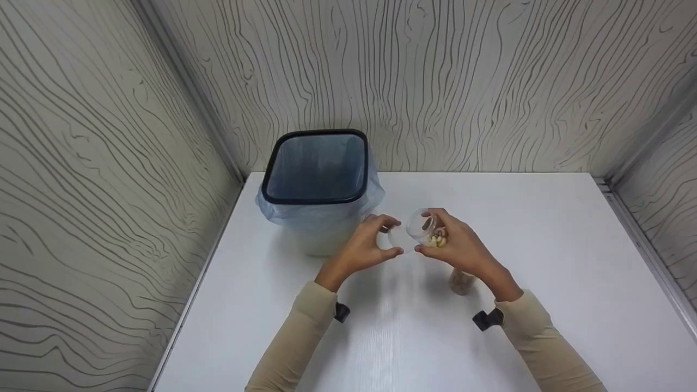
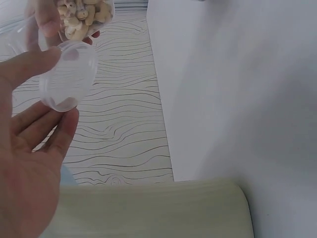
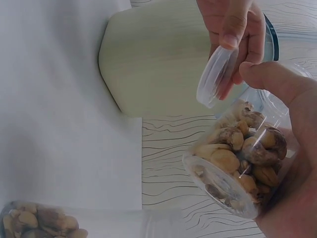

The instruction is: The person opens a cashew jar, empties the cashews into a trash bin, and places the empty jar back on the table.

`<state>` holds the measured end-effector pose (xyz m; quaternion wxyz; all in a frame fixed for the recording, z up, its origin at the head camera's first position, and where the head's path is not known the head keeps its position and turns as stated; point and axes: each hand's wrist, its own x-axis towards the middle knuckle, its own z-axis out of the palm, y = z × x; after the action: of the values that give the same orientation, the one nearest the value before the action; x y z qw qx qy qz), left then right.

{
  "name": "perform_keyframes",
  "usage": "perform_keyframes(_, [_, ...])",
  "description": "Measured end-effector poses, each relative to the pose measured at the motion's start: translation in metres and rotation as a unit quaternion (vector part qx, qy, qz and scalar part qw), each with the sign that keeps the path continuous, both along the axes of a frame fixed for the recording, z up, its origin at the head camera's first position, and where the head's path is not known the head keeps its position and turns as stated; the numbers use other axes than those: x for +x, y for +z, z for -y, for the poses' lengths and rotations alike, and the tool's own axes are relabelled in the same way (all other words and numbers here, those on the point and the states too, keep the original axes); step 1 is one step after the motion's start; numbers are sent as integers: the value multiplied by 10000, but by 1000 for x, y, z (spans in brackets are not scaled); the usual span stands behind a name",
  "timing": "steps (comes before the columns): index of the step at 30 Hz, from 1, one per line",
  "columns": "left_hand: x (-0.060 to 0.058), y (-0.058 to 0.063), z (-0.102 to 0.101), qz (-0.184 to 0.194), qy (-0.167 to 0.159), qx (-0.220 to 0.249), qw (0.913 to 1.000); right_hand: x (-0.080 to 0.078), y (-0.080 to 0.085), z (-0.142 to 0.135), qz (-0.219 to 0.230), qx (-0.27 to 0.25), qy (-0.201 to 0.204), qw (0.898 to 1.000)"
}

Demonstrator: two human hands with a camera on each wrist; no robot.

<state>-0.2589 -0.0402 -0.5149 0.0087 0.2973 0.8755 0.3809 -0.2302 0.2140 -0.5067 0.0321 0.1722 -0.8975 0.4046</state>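
My left hand [image 1: 362, 245] pinches a clear plastic lid [image 2: 72, 79] by its edge, between thumb and fingertips. Close to its right, my right hand [image 1: 462, 242] grips a clear plastic jar [image 3: 237, 163] around its side. The jar is tilted, its uncovered mouth turned toward the lid and away from the table. Inside it lie several cashew nuts [image 3: 255, 146], some with dark skins. Lid and jar are apart, both held above the table. Below my right wrist stands a second clear jar [image 1: 462, 281] with nuts at its bottom; the wrist hides its upper part in the head view.
A pale bin [image 1: 321, 239] with a black rim [image 1: 316, 201] and a bluish liner bag [image 1: 375, 190] stands at the back left of the white table [image 1: 523, 218], just beyond my left hand. Wood-patterned walls [image 1: 414, 87] enclose the table's back and sides.
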Motion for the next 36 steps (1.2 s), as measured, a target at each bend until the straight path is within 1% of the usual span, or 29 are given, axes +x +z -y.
perform_keyframes(5, [-1,-6,1,-105,-132,84,9998,0,2,-1,-20,-24,18,10000])
perform_keyframes(9, [-1,-10,1,-156,-165,68,9997,0,3,-1,-41,-4,23,10000])
perform_keyframes(14, [-2,-14,1,-45,-206,65,9998,0,4,-2,-66,13,3,10000])
perform_keyframes(20, [-2,-18,0,128,-93,86,9998,-1,7,-3,-12,47,-6,10000])
perform_keyframes(25, [-2,-21,1,173,-9,139,9998,-2,10,-3,34,30,10,10000])
perform_keyframes(36, [-5,-28,0,133,-82,172,9997,-5,17,-4,-64,110,9,9999])
